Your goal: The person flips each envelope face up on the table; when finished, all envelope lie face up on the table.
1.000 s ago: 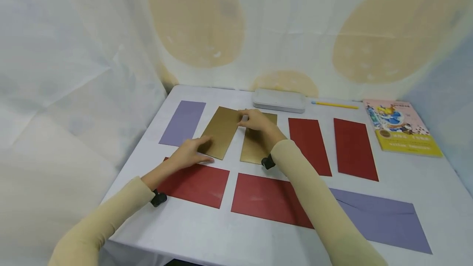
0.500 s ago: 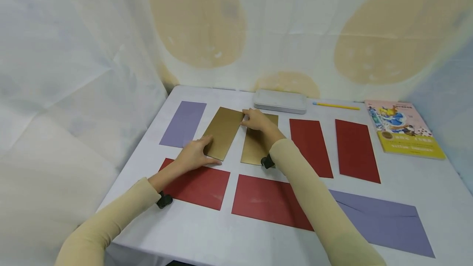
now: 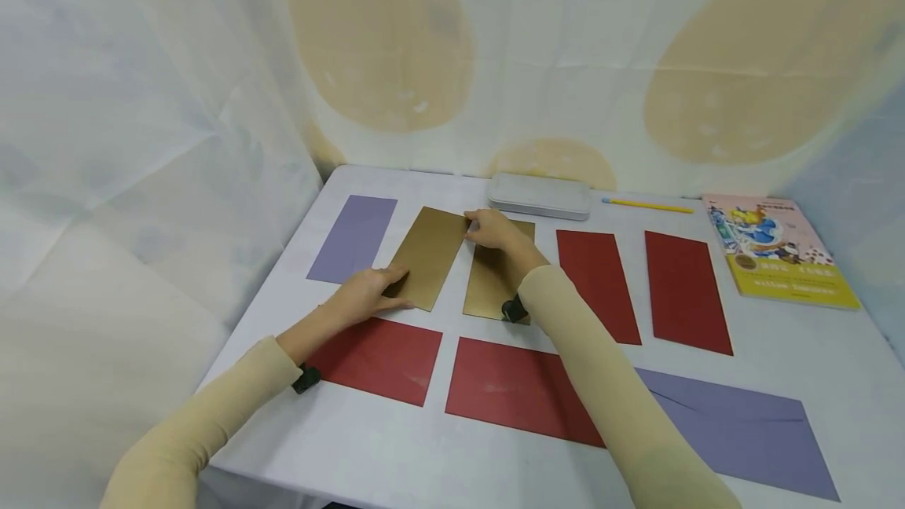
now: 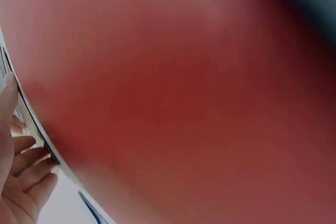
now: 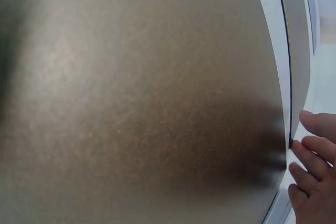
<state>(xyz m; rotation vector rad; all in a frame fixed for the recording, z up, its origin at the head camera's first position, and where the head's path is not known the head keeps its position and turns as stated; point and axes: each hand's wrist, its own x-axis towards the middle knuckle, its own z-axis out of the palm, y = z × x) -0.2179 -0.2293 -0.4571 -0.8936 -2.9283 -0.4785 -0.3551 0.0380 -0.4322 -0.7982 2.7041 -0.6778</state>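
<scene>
A gold paper rectangle point(image 3: 427, 254) lies slanted on the table between both hands in the head view. My left hand point(image 3: 359, 294) is at its near left corner, fingers extended over the left edge and thumb along the near edge. At the far right corner, my right hand point(image 3: 497, 232) pinches the paper between thumb and fingers. The right wrist view shows that hand point(image 5: 317, 169) with thumb and index fingertip at the corner. Under the right forearm lies a second gold rectangle point(image 3: 484, 294), partly covered. A red rectangle point(image 4: 173, 93) fills most of the left wrist view.
A lavender rectangle point(image 3: 353, 238) lies left, a creased lavender one point(image 3: 749, 434) front right. Red rectangles point(image 3: 601, 281) point(image 3: 686, 289) are at right, others point(image 3: 385, 364) point(image 3: 509, 391) in front. A grey case point(image 3: 539, 196), a yellow pencil point(image 3: 650, 206) and a picture book point(image 3: 774, 246) line the back.
My left hand slid right along the near edge of the gold paper, then drew back slightly left. My right hand stays at the far corner. The head view shifted a little.
</scene>
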